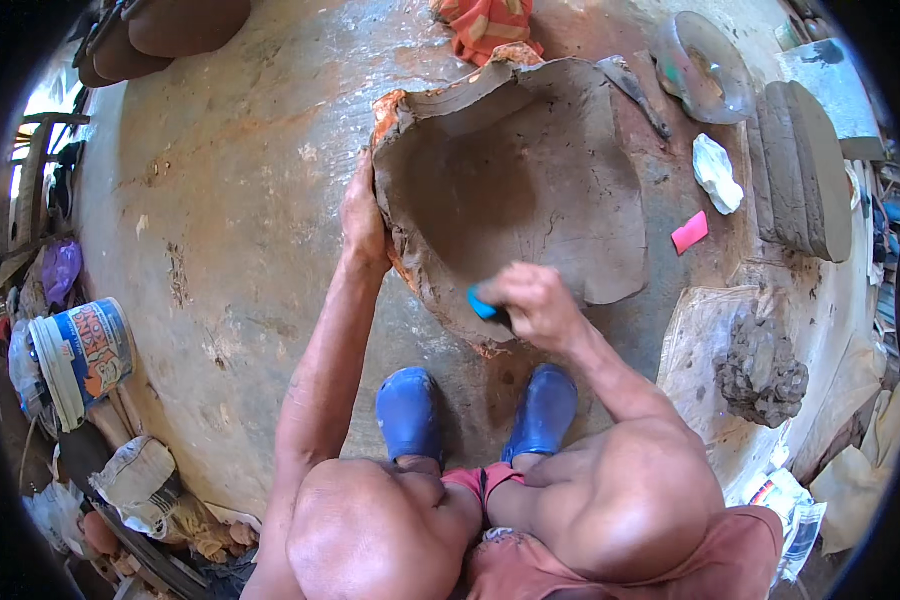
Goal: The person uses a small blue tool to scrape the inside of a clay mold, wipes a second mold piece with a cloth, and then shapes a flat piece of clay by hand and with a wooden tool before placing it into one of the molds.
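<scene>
"Pinching a blue tool [482,302], the right hand [532,302] lies where?"

"At the near rim of the clay form [565,210] on the floor [220,250], the hollow stretching ahead; the left hand [363,215], its grip unclear, touches the form's left side."

Matt clay shell [580,215] (rough-rimmed), smooth plastic bucket [103,348], coarse clay lump [763,372]
</scene>
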The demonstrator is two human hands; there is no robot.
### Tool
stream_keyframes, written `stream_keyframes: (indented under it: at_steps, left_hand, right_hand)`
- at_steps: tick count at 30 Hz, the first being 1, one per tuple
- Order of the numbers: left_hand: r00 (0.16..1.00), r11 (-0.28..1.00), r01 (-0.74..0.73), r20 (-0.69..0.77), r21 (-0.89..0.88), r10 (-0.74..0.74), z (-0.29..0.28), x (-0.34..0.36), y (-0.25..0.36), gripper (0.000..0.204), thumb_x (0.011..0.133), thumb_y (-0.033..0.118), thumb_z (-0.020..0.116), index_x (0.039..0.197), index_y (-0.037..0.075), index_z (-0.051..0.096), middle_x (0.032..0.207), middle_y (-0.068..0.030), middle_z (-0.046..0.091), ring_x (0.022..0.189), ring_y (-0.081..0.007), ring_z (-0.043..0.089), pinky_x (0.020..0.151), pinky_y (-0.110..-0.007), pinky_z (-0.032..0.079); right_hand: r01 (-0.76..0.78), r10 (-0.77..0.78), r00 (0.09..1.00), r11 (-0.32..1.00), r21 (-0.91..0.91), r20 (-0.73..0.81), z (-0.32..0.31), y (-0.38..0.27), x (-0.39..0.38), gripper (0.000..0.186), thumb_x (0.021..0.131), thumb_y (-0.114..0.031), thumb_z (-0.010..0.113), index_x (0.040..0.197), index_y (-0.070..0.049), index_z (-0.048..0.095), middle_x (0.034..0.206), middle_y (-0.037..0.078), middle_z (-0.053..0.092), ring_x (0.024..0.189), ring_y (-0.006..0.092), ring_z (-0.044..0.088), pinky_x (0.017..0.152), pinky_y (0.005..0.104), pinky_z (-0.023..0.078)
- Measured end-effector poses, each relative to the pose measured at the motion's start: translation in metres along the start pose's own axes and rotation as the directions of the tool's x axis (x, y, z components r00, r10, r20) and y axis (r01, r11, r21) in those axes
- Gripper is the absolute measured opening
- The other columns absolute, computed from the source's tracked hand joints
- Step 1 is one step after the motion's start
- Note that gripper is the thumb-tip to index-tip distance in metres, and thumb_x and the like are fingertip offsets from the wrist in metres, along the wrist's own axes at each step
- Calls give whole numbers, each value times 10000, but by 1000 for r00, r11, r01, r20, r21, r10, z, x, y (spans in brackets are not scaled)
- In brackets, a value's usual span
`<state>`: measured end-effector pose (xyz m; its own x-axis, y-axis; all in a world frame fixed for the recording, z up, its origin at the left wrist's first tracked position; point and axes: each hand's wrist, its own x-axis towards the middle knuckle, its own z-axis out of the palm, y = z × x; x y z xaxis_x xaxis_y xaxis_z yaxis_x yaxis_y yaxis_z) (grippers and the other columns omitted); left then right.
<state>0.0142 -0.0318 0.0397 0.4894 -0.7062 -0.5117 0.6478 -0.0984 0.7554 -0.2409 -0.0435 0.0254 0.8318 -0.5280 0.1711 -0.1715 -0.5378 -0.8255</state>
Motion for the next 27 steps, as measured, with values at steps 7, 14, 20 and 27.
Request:
stream_keyframes:
  at_steps: [7,14,20,27]
  left_hand:
    - [999,999,22,39,36,-24,-8,12,0,550,1095,459,447,1386,16,590,1309,-111,674,1122,-214,669,971,-365,549]
    - [986,991,-114,129,76,104,-17,32,-13,514,1099,422,427,1418,46,574,1312,-110,674,1119,-202,667,974,-358,543]
    - [990,996,-78,120,40,73,-15,24,-4,453,1109,325,398,1354,6,607,1275,-112,668,1122,-187,640,1004,-347,506]
    - [985,994,-102,144,34,96,-21,36,-16,458,1101,329,430,1372,5,607,1297,-100,664,1167,-185,615,1036,-340,472]
  right_hand:
    - [-37,-53,947,962,-271,-316,-39,-25,24,340,754,126,621,1011,-39,770,958,115,760,862,317,708,823,408,587]
    - [-84,-308,806,787,-612,-506,9,64,149,317,767,34,659,1061,-29,758,1034,115,729,1002,305,673,889,406,569]
    - [-34,-155,944,832,-553,-291,37,54,101,317,669,18,692,975,-40,748,960,99,714,933,294,669,823,407,568]
    - [-48,77,996,864,-501,36,5,-9,-14,410,638,67,634,1003,-64,769,865,109,722,814,312,689,769,440,584]
